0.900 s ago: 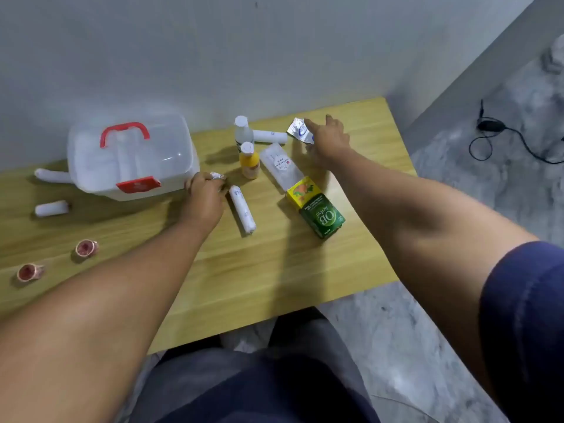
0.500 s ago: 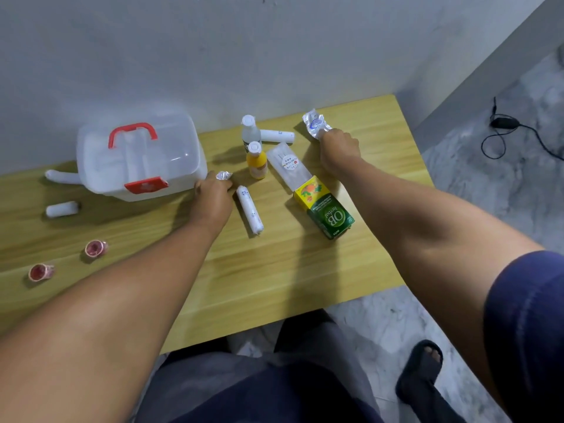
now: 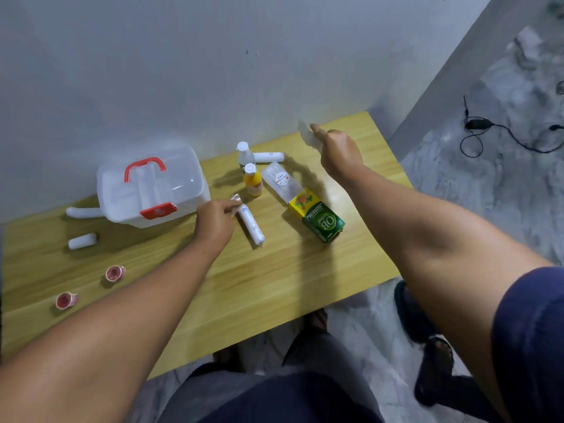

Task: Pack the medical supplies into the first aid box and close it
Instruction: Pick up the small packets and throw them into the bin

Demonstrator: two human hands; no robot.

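The white first aid box with a red handle and red latch stands closed at the back left of the wooden table. My left hand rests beside the box, pinching a small silver foil packet. My right hand is raised above the table's back right, holding a blurred silver blister pack. Between the hands lie a white gauze roll, a yellow bottle, a white bottle, a clear sachet and a green-yellow carton.
Another white roll lies at the back by the wall. Left of the box lie a white tube and a short roll. Two pink tape rolls sit near the front left. A black cable lies on the floor.
My right hand has lifted the silver blister pack off the table and raised it. My left hand has stayed beside the box with the foil packet.
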